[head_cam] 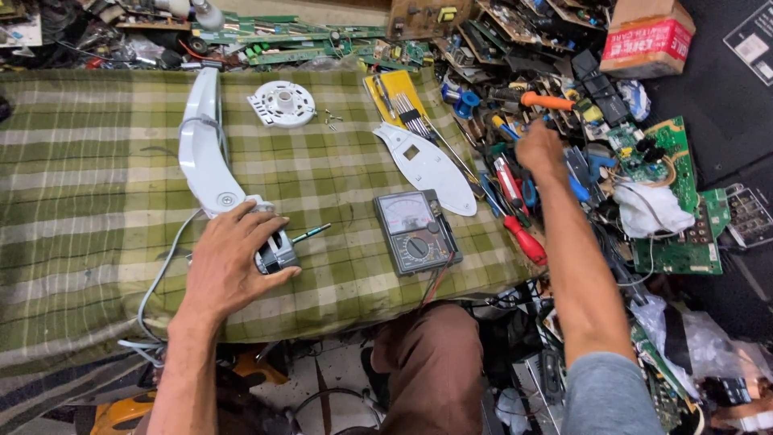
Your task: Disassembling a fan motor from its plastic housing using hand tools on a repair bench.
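On the left, a long curved white plastic fan neck lies on the green checked cloth, running from the far edge toward the near side, with a grey cable trailing off its near end and over the cloth's near edge. At the near end of the neck sits a small metal fan motor, its thin shaft pointing right. The left hand lies over the motor, fingers spread and curled around its body, clamped on it from above.

Farther back, near the middle, a round white plastic disc with a central hub rests on the cloth, a few small screws just right of it. Right again lies a flat white plastic cover plate with a square hole, and beside its far end a yellow case of slim metal tools. Near the plate sits a dark analogue multimeter with a dial, well apart from the motor.

At the right edge of the cloth, the right hand reaches into a heap of screwdrivers and pliers with red, blue and orange handles. Its fingers are hidden behind the back of the hand, so I cannot tell whether they hold anything. Green circuit boards lie farther right.
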